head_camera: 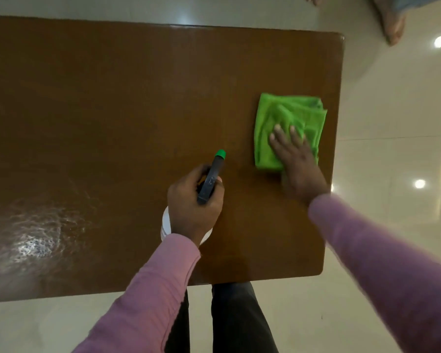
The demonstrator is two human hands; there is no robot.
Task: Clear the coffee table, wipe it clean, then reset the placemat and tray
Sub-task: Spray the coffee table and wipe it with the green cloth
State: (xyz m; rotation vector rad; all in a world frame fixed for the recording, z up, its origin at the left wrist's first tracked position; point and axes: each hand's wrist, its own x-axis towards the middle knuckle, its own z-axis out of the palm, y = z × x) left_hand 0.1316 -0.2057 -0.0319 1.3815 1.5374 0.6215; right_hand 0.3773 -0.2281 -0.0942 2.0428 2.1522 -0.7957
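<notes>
Two hands logged: my left hand (192, 207) grips spray bottle (210, 183); right hand (297, 163) flat, pressing green cloth (288, 123) on coffee table (112, 110).

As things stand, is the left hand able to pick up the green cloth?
Probably not. The left hand grips the spray bottle, and the right hand presses flat on the green cloth. Nothing stands between them on the coffee table.
</notes>
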